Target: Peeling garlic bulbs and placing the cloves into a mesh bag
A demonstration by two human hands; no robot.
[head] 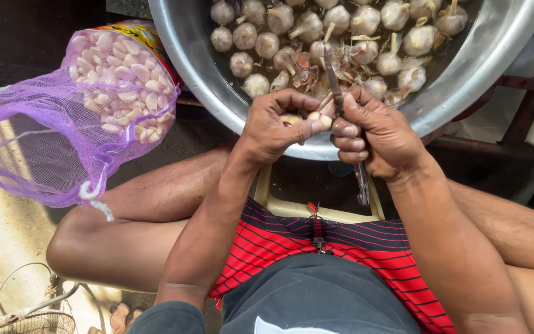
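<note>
The left hand (273,127) is pinching a garlic clove (318,119) between thumb and curled fingers, just at the near rim of the big metal bowl (199,55), and the right hand (375,133) is closing in a fist around a thin metal knife (335,83) whose blade is pointing up over the bowl and touching the clove. Inside the bowl, whole garlic bulbs (307,25) are lying in a heap, round, pale and papery, with loose skins among them. To the left of the bowl a purple mesh bag (63,111) is sagging open, its upper part bulging with smooth peeled cloves (122,74). Below the bowl, the person's bare knees and red striped shorts (292,238) are filling the view, beside a yellow stool edge (264,185).
</note>
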